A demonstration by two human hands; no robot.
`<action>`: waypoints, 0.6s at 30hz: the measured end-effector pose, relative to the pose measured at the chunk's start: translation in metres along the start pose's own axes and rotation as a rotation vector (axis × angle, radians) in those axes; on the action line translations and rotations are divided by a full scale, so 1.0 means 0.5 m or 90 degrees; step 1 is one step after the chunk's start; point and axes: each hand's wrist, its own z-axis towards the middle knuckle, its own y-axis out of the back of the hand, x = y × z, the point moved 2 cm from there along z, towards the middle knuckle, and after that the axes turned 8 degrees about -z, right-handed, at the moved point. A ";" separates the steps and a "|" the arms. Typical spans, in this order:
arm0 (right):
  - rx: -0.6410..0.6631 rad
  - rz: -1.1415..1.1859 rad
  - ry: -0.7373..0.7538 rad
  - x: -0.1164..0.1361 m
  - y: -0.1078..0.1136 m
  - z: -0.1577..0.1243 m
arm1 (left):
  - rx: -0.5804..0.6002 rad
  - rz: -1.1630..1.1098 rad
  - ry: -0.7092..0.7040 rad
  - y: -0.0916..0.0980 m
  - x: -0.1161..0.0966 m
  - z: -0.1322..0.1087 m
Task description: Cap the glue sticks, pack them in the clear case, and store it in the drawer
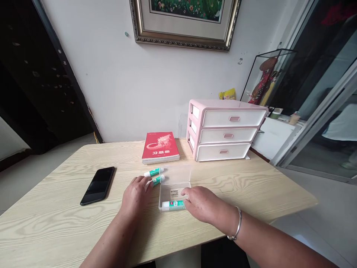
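Observation:
A clear plastic box [175, 190] lies open on the wooden table [55, 223], its lid tipped back. One white and green tube [172, 204] lies inside along the near wall, and my right hand [202, 203] pinches its right end. My left hand [137, 193] rests on the table left of the box, fingertips closed on a second tube [158, 179]. A third tube [153, 172] lies just beyond it, untouched.
A black phone [98, 185] lies face up at the left. A red book [160, 147] sits behind the tubes. A pink three-drawer organizer [223, 130] stands at the back right. The table's right edge drops off near a sliding glass door.

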 end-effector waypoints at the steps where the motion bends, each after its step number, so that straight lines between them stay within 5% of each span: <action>1: 0.004 0.003 -0.012 0.000 -0.006 0.004 | -0.001 -0.002 0.011 -0.002 -0.009 -0.008; 11: -0.048 0.213 -0.148 -0.001 -0.046 0.047 | 0.139 -0.044 -0.006 -0.036 -0.042 -0.038; 18: -0.182 0.576 -0.166 -0.004 -0.032 0.071 | 0.018 -0.139 -0.088 0.012 -0.059 -0.040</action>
